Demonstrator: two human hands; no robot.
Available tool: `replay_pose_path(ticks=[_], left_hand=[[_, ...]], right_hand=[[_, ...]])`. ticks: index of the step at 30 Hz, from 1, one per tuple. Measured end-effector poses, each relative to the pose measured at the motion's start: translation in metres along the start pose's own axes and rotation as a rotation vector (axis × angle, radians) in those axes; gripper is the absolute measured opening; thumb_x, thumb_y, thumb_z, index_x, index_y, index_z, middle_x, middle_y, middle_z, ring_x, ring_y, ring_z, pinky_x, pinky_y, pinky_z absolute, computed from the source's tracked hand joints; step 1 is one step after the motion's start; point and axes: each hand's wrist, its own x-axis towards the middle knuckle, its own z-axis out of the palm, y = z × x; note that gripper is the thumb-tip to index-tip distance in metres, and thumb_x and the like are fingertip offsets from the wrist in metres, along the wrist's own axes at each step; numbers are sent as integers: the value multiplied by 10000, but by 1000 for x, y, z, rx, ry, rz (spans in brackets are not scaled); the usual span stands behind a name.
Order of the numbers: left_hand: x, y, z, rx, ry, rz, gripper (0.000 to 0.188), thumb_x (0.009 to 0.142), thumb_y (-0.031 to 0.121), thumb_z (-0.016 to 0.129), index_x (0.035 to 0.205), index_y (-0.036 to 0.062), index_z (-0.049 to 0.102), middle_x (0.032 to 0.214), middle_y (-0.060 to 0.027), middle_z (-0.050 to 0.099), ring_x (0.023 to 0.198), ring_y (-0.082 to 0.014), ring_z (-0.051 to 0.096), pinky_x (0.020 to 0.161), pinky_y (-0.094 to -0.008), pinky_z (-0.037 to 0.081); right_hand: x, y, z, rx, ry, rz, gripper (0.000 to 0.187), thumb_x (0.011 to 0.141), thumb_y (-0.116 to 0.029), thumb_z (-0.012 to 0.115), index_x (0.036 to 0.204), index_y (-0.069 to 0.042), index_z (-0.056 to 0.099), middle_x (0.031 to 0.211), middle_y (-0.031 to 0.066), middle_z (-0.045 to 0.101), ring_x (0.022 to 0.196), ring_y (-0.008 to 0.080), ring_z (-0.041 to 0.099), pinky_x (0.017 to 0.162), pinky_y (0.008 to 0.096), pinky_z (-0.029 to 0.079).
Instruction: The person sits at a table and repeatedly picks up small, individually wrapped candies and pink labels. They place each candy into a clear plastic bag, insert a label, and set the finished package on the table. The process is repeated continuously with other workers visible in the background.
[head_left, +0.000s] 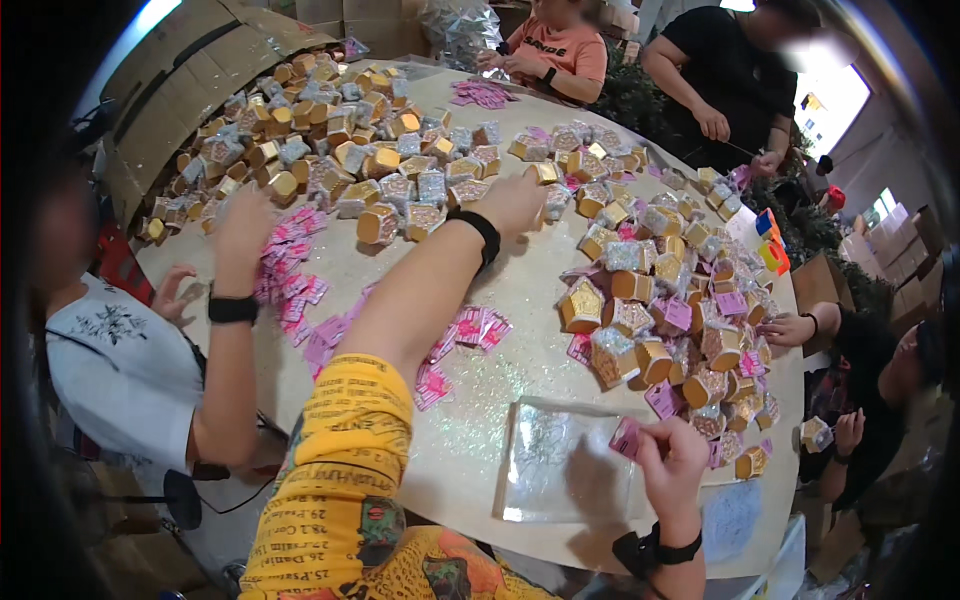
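My left arm in a yellow printed sleeve reaches across the table. At its end my left hand [512,207] is closed at the fingertips on a small gold-and-glitter house-shaped ornament [546,173], partly hidden by the fingers. My right hand [674,462] pinches a pink printed tag [627,438] above a clear, shallow plastic tray [515,470]. To the right lies a heap of gold-and-white glittery ornaments [632,285], many with pink tags attached. Loose pink tags [478,328] are scattered beside my left forearm.
A tipped cardboard box [165,95] spills more ornaments [375,160] over the far left of the table [450,450]. A co-worker's hand [245,225] hovers over pink tags [290,265] at left. Other people stand or sit around the far and right edges. An orange-and-blue tape dispenser [770,240] stands at right.
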Motion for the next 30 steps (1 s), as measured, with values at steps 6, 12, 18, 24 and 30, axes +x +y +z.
replay_pose_path(ticks=[6,12,18,24,30], left_hand=[[-17,26,-119,-626,256,-147,441,612,282,777,889,-28,626,882,-193,649,828,-333,642,753,-347,520],[-107,80,-144,-1591,136,-579,275,836,257,664,977,30,601,859,-70,628,702,-166,630,671,-317,546],[-176,91,-89,-2175,108,-844,360,843,332,676,1009,28,578,967,-130,607,901,-248,621,760,-387,567],[-195,97,-85,-2304,78,-918,432,861,345,667,1108,11,547,1031,-144,614,951,-264,626,862,-423,550],[-198,96,-82,-2311,51,-876,345,855,352,651,1031,61,590,944,-104,633,860,-230,652,789,-411,576]], right_hand=[[35,-24,-7,177,94,-81,48,799,-18,651,792,19,620,608,77,557,519,139,549,490,266,414],[82,-41,30,184,175,-295,90,807,-42,612,755,26,586,638,103,617,523,154,585,511,276,458],[75,-60,71,381,-12,-177,68,783,-33,614,766,29,594,633,137,622,551,207,646,528,313,504],[59,-67,84,278,-21,-269,64,778,-34,613,754,24,606,638,143,627,523,208,656,502,310,516],[57,-70,85,273,-21,-270,73,778,-43,613,742,20,601,634,140,623,515,214,647,498,316,510]])
